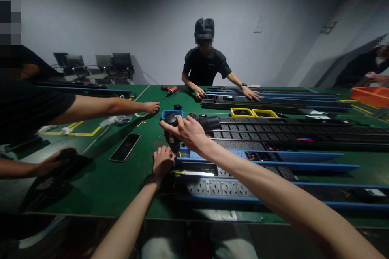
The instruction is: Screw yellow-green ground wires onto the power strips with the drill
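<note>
My right hand (193, 131) is wrapped round a black power drill (172, 139), which is held upright with its nose pointing down. Right below the nose, my left hand (164, 161) has its fingers closed at the left end of a blue-edged power strip (197, 155). What those fingertips pinch is too small and dark to make out. In front of that strip lies another power strip (219, 188) with rows of grey sockets. A white and yellow strip-like piece (197, 173) lies in an open channel by my left hand.
A phone (125, 147) lies left of my hands. Behind the drill stand a blue bin (172, 113) and yellow bins (241, 112). A red drill (169, 90) rests farther back. Co-workers reach over the table from the left and the far side. An orange crate (369, 95) sits at right.
</note>
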